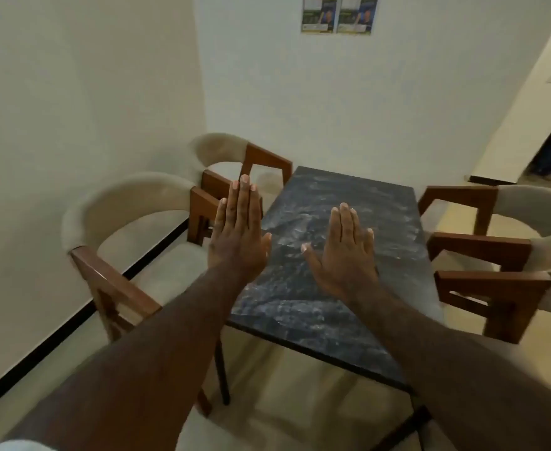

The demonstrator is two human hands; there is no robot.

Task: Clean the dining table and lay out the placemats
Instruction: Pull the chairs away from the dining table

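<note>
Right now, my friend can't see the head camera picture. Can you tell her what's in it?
Two bare hands, left hand and right hand, stretch out flat and empty above a dark marbled rectangular dining table. Cushioned beige chairs with brown wooden frames stand along both sides. No placemats or cloths show, and two posters hang on the white wall behind.

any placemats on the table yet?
No. The dark marble table top shows nothing lying on it, and both the left hand and right hand are open and empty.
</note>
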